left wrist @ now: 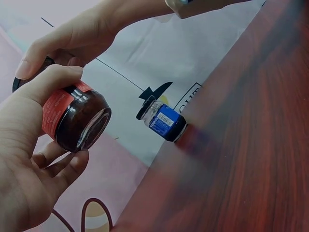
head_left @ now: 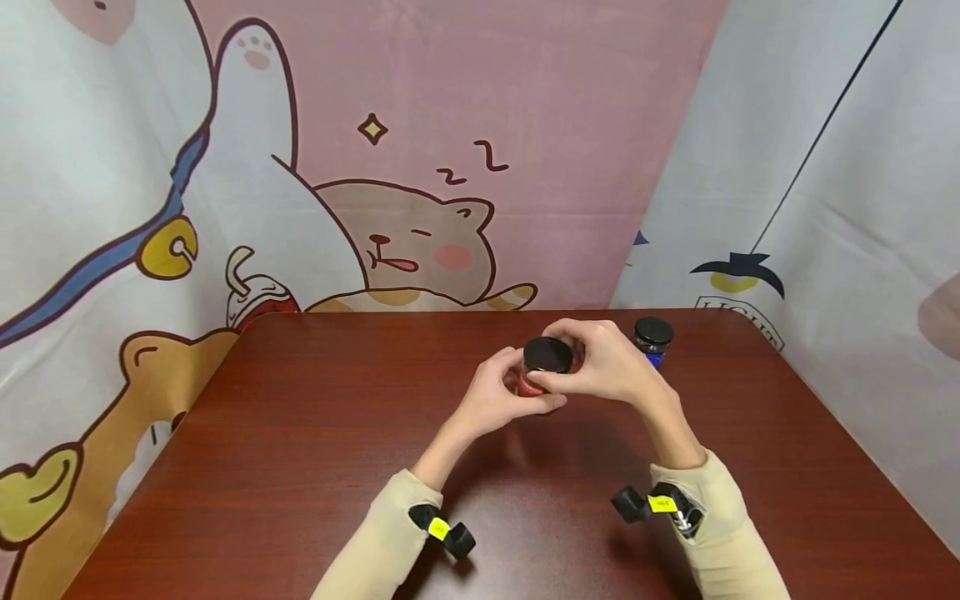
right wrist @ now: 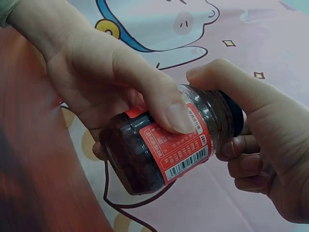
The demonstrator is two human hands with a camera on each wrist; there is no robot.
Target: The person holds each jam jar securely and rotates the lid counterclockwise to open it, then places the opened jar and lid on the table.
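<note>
jar (right wrist: pixel 176 147), lid (head_left: pixel 547 355) up, long axis near vertical, in clamped fingers (right wrist: pixel 229 79) of left hand (head_left: pixel 497 396) and right hand (head_left: pixel 611 362)

Red-labelled jar (right wrist: pixel 169 149), black-lidded, held aloft

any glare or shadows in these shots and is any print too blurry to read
Head: pale glare on the near part of the table, plus soft dark shadows on it; left wrist: bright highlights on the red-labelled jar, hazy reflection beside the blue-labelled jar; right wrist: barcode fairly crisp, the smallest print hard to read.
</note>
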